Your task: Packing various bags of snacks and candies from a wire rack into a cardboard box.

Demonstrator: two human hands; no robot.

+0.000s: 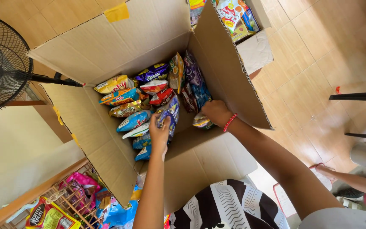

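1. A blue and purple snack packet (170,113) sits in the middle of an open cardboard box (217,63). It is glossy and crinkled, standing nearly upright among the other packets.
2. The left hand (159,135) reaches in from below and closes its fingers round the lower edge of that packet, thumb to one side.
3. The right hand (216,112) is deeper in the box, to the right. It curls over a small pale packet (201,121) against the right wall; the fingers are bent down out of sight, so how firmly it grips I cannot tell. A red beaded bracelet (229,122) circles that wrist.
4. Around both hands the box is full of packed snack bags (126,101) in yellow, orange, light blue, red and dark purple, lying in rough rows on their sides.
5. The box's four flaps stand open; a strip of yellow tape (116,12) sticks to the far flap.
6. Beyond the far right flap a second box (255,51) holds more bright packets.
7. At the left stands a black fan (1,63).
8. At the lower left a wire rack (75,203) holds more packets, pink, yellow and blue.
9. The floor (318,55) is tan tile.
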